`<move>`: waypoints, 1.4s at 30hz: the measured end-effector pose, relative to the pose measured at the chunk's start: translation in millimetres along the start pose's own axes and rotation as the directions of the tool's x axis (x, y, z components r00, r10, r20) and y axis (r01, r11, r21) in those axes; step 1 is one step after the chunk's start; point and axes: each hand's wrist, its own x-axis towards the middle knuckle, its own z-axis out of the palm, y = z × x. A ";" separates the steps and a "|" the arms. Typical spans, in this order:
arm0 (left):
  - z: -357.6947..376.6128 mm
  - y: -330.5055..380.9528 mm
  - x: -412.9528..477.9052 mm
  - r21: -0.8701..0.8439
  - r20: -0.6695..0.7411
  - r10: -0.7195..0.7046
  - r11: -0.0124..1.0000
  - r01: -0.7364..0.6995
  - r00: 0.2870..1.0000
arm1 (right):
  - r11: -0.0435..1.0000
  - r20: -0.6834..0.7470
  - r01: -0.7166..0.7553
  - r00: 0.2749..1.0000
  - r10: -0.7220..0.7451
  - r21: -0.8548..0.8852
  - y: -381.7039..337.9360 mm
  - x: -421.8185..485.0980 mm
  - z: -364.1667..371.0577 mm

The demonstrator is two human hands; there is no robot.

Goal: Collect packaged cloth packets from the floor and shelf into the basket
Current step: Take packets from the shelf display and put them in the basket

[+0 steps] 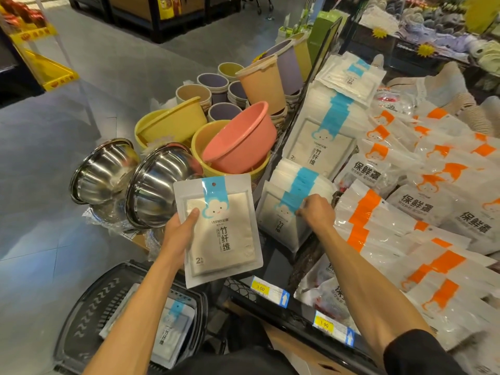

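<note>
A black basket (92,304) at 7 o'clock is seen holding one cloud-print cloth packet (174,334), with bare grey floor (40,171) left open at 9 o'clock. A second packet (219,231) is gripped by the left hand (178,234), thumb pressed on its face. A shelf packet (278,226) at 4 o'clock is pinched by the right hand's (318,212) curled fingers.

A pink basin (240,139) lies tilted inside a yellow basin (200,144). Another yellow basin (173,123) sits just to its left, and two steel bowls (154,185) lie tipped on their sides further left and lower. Behind the pink basin stand a beige bucket (261,82), a purple bucket (290,63) and small purple bins (213,81). Well to its right lie white bags with orange stripes (405,239), below and right of it hangs a yellow price tag (260,288), and far to its upper left stands a yellow display rack (46,69).
</note>
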 end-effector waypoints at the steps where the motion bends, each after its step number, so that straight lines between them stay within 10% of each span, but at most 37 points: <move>1: 0.4 -0.8 0.4 -0.004 0.002 -0.004 1.000 0.004 1.000 | 1.000 0.003 -0.008 1.000 0.008 -0.015 -1.4 -1.2 0.4; 26: -4.0 -15.9 -1.2 0.015 -0.002 0.103 0.995 -0.103 0.995 | 0.953 0.137 0.192 0.977 -0.163 -0.236 -15.6 -28.1 -40.3; 42: 86.1 10.4 -42.5 0.230 0.549 0.333 0.822 -0.521 0.767 | 0.774 0.064 0.474 0.866 -0.496 -0.419 -49.9 -112.9 -148.5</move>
